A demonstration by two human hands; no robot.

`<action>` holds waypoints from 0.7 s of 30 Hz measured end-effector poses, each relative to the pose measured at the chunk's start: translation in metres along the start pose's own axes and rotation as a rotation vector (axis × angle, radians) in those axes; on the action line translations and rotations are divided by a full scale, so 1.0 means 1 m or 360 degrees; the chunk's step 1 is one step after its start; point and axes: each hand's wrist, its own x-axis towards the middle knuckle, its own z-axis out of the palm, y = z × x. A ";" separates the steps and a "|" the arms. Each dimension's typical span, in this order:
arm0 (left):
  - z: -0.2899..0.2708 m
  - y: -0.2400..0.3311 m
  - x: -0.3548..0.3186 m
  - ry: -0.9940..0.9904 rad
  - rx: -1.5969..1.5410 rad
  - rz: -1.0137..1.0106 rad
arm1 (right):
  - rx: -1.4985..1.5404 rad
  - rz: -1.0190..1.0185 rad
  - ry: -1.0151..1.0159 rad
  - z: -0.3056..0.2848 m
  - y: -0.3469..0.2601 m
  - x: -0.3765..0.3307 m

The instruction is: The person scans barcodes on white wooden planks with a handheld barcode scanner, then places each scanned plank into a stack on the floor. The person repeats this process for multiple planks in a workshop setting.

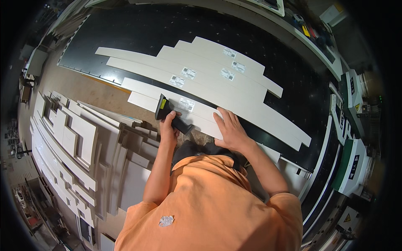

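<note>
My left hand (169, 129) is wrapped round the grip of a black handheld barcode scanner (171, 113), which has a yellow label on its head. Just right of the scanner, a printed white label (186, 103) lies on the nearest long white panel (205, 115). My right hand (231, 129) rests on that same panel with its fingers stretched out flat. Beyond it, several more long white panels (247, 97) lie side by side on the black table, some bearing labels such as this one (227, 74).
The black table (138, 29) reaches far past the panels. At the lower left stand stacks of white and grey boards (79, 142). Green and white machine housings (354, 167) line the right side, and small tools (307, 31) lie on a ledge at the far right.
</note>
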 end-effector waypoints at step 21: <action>-0.002 0.079 0.064 -0.0662 0.0946 -0.0393 | 0.0036 0.0025 0.0530 0.016 0.019 0.022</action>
